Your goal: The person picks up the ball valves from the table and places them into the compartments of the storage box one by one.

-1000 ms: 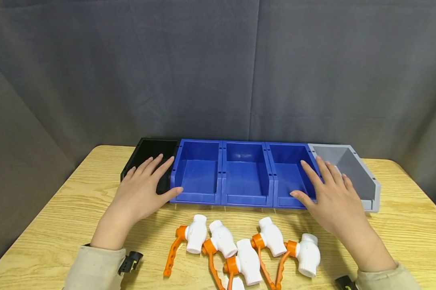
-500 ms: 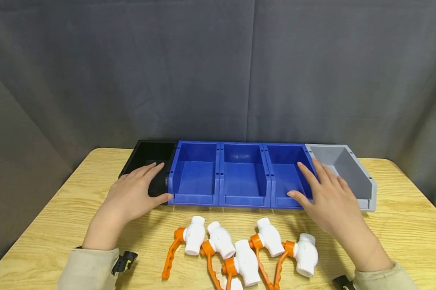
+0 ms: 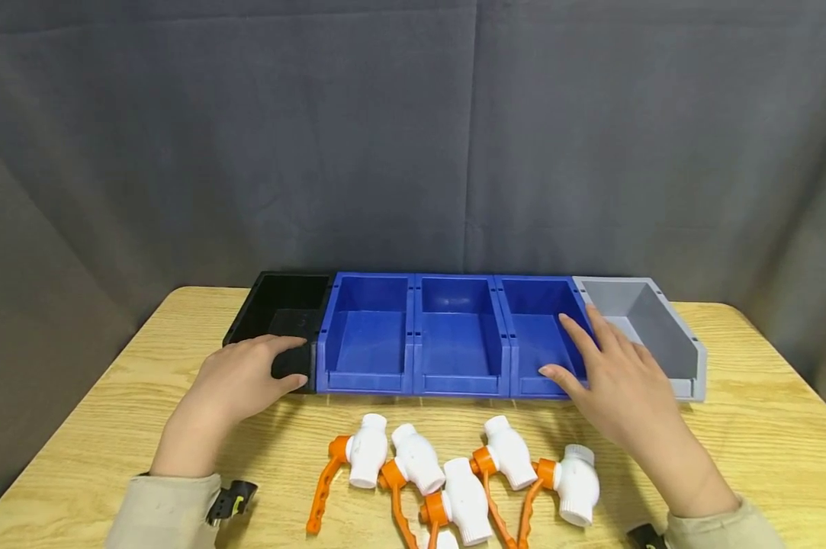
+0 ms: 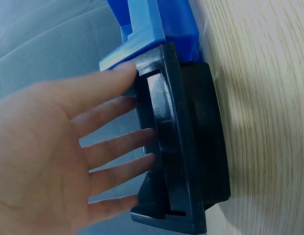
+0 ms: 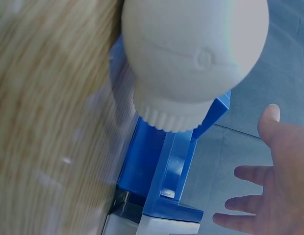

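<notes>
My left hand point(image 3: 230, 385) is held with extended fingers at the front of the black bin point(image 3: 289, 293), holding nothing. In the left wrist view its fingertips overlap the bin's front lip point(image 4: 166, 142). My right hand point(image 3: 628, 393), fingers spread, hovers before the rightmost blue bin point(image 3: 539, 335) and the grey bin point(image 3: 663, 328); nothing is in it. Between and nearer than the hands lie several white ball valves with orange lever handles, among them a leftmost valve point(image 3: 368, 451) and a rightmost valve point(image 3: 578, 486). One valve's white body point(image 5: 191, 54) looms large in the right wrist view.
The bins stand side by side in a row, with a left blue bin point(image 3: 371, 335) and a middle blue bin point(image 3: 459, 335) between the others. A wooden table point(image 3: 110, 442) carries everything. Behind it hangs a dark grey curtain point(image 3: 413, 137).
My left hand has drawn back and lowered from over the black bin to its front, its fingers less spread. The right hand stays nearly in place. The head view has shifted slightly.
</notes>
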`<state>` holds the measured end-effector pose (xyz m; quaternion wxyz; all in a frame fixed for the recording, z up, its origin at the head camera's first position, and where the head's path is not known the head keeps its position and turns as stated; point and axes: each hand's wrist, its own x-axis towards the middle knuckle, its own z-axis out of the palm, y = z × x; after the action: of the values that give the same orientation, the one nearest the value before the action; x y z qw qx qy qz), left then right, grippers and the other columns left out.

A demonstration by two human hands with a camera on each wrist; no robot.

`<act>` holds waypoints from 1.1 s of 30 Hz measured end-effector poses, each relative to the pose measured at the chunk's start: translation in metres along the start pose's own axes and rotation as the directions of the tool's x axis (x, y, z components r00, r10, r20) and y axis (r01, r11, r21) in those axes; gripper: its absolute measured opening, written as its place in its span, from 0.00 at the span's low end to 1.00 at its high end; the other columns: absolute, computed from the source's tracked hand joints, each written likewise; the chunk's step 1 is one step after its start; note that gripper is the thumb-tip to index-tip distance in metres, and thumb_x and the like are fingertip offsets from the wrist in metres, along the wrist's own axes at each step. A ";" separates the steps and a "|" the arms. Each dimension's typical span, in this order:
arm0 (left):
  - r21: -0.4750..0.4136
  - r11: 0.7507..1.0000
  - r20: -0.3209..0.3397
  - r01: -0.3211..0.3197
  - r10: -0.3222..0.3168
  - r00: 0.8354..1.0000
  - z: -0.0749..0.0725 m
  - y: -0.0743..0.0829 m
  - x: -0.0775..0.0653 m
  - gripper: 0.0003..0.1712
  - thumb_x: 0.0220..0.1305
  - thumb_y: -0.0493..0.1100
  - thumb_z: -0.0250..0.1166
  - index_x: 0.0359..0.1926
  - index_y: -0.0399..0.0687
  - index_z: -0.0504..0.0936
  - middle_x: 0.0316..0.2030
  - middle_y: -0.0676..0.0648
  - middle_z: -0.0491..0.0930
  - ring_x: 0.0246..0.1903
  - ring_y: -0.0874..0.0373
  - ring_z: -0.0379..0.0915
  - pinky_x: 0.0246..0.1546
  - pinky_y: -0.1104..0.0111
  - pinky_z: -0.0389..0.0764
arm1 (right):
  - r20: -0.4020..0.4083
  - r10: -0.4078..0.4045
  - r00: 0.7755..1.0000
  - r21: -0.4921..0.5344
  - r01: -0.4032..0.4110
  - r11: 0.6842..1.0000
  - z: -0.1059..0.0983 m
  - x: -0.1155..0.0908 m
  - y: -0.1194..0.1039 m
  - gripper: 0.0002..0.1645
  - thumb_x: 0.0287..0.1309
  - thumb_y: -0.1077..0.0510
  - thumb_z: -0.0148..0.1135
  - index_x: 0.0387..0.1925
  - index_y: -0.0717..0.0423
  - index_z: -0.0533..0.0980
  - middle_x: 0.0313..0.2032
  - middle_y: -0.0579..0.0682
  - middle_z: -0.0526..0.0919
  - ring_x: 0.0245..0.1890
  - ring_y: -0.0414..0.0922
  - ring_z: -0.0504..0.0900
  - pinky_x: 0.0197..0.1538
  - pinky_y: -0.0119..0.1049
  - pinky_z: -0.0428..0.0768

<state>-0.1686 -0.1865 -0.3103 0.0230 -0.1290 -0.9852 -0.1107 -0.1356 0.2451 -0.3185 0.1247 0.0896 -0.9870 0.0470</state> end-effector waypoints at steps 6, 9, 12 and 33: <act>0.006 1.000 0.022 -0.006 0.006 1.000 0.003 -0.002 0.001 0.26 0.62 0.47 0.70 0.61 0.46 0.80 0.58 0.37 0.78 0.57 0.37 0.73 0.50 0.41 0.74 | 0.000 0.005 1.000 0.009 -0.005 1.000 0.000 0.000 -0.001 0.49 0.65 0.26 0.46 0.75 0.53 0.58 0.73 0.66 0.52 0.67 0.68 0.60 0.63 0.67 0.59; 0.001 1.000 0.039 0.002 -0.002 0.999 0.005 -0.002 0.002 0.25 0.63 0.46 0.70 0.59 0.46 0.80 0.56 0.37 0.79 0.56 0.37 0.74 0.50 0.42 0.75 | 0.000 0.005 1.000 0.009 -0.005 1.000 -0.001 0.000 -0.001 0.50 0.65 0.25 0.45 0.74 0.54 0.59 0.73 0.67 0.53 0.67 0.68 0.60 0.63 0.68 0.59; -0.013 1.000 0.050 0.012 -0.011 0.999 0.007 -0.002 0.003 0.23 0.62 0.45 0.70 0.57 0.45 0.82 0.53 0.38 0.81 0.54 0.39 0.76 0.50 0.43 0.75 | -0.006 -0.001 1.000 0.024 0.001 1.000 -0.003 0.001 0.000 0.47 0.66 0.29 0.51 0.74 0.55 0.59 0.73 0.67 0.54 0.67 0.68 0.61 0.63 0.68 0.59; -0.033 0.999 0.040 -0.004 0.005 0.999 0.008 -0.005 0.014 0.10 0.56 0.43 0.75 0.39 0.48 0.86 0.34 0.48 0.83 0.36 0.50 0.78 0.40 0.49 0.77 | 0.101 -0.062 0.993 0.175 0.044 0.984 -0.047 -0.019 0.005 0.36 0.68 0.37 0.56 0.68 0.54 0.69 0.64 0.63 0.72 0.60 0.66 0.72 0.56 0.66 0.69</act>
<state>-0.1835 -0.1857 -0.3185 0.0014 -0.1340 -0.9832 -0.1241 -0.1075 0.2582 -0.2786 0.0650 0.1286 -0.9817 0.1243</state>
